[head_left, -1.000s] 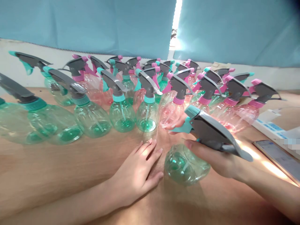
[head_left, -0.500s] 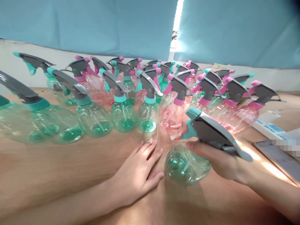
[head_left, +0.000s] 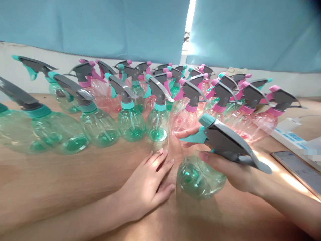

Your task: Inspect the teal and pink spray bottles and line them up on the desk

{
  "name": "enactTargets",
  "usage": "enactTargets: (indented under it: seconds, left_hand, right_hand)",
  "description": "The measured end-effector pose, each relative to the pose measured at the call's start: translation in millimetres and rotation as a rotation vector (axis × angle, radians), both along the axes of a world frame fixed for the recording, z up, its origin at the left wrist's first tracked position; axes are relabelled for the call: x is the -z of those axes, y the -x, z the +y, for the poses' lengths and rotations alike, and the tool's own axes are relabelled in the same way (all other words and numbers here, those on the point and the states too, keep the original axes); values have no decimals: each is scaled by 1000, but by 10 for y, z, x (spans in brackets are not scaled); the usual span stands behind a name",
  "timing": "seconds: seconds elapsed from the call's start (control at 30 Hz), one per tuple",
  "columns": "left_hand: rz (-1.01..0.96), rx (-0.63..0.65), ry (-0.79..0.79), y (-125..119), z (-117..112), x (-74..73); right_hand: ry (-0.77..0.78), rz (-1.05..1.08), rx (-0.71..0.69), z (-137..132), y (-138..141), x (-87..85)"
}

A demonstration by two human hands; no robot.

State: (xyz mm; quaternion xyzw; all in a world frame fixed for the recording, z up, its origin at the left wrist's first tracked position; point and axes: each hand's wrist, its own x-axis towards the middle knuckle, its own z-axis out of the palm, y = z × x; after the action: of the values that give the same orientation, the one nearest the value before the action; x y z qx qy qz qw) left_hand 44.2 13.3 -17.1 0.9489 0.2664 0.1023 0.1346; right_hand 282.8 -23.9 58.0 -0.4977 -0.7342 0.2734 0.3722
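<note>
A green spray bottle (head_left: 200, 177) with a grey head and teal trigger stands on the wooden table (head_left: 75, 180) in front of me. My right hand (head_left: 225, 164) is wrapped round its neck under the grey head, with one finger stretched out along the teal trigger. Flat on the table just left of the bottle lies my left hand (head_left: 147, 184), fingers spread and holding nothing.
Several green and pink spray bottles (head_left: 130, 117) with grey heads stand in rows across the back of the table. At the right lie a phone (head_left: 298, 169) and a white power strip (head_left: 293, 137). Blue curtains hang behind.
The teal trigger was pulled in half a second ago and is out again now, with my finger stretched forward. My left hand has stayed put.
</note>
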Motion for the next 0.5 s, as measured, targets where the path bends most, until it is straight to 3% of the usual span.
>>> enactTargets:
  seconds: [0.17,0.5]
  left_hand:
    - [-1,-5,11,-4,5,-19]
    - [-35,-9,32,1,2,-8]
  right_hand:
    - [77,129,-43,-7,37,-8]
    - [89,165,-44,35,34,27]
